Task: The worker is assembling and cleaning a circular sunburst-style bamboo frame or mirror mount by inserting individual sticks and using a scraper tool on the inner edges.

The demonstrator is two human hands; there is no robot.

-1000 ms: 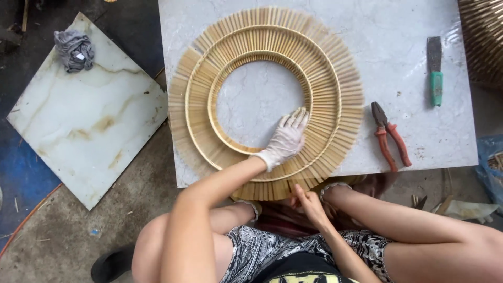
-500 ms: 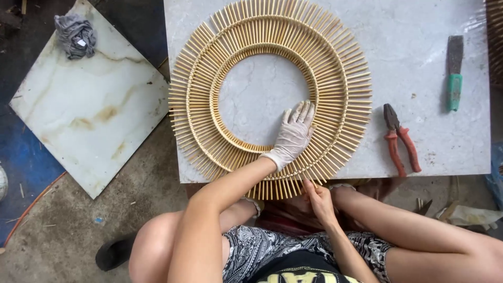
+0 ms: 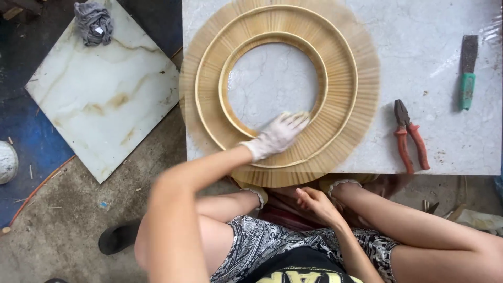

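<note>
Bamboo ring (image 3: 335,63) flat on marble table (image 3: 435,68) | our gloved left hand (image 3: 275,135) presses it, fingers spread | right hand (image 3: 314,202) loosely curled, empty | light, stiff, brittle slats; grip hoops.

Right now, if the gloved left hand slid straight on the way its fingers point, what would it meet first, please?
The left hand lies flat on the woven bamboo ring, fingers pointing up and right. Sliding on, it would probably cross the ring's inner hoop, then the bare marble table inside.
</note>
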